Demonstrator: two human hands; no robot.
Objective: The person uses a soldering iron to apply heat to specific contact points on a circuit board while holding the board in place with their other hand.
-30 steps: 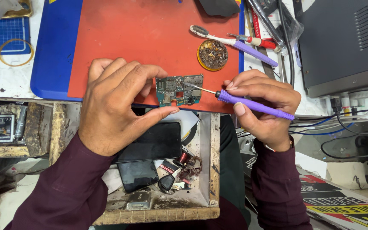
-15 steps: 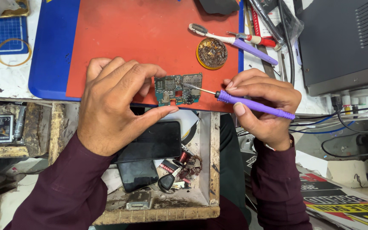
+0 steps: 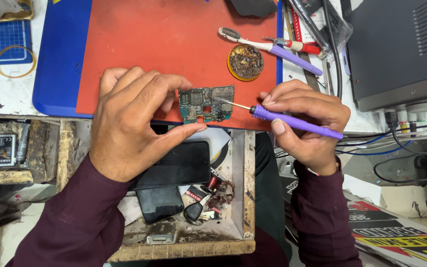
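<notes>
**Probing a small circuit board**

Seen from the head camera, the circuit board (image 3: 206,104) is pinched at the red mat's (image 3: 139,44) near edge by the left hand (image 3: 129,123). The purple screwdriver (image 3: 292,121) is gripped by the right hand (image 3: 307,118), fingers closed, tip touching the board; steady, light pressure seems called for.

The left hand (image 3: 129,123) hides the circuit board's (image 3: 206,104) left edge.

Your left hand (image 3: 127,123) pins the board (image 3: 206,104) flat between fingertips at its left edge and thumb at its lower edge. The board is small, green and grey, crowded with chips and metal shields. Your right hand (image 3: 308,123) grips the screwdriver (image 3: 292,121) by its purple handle, shaft tilted left, tip touching the board's upper right part.
</notes>
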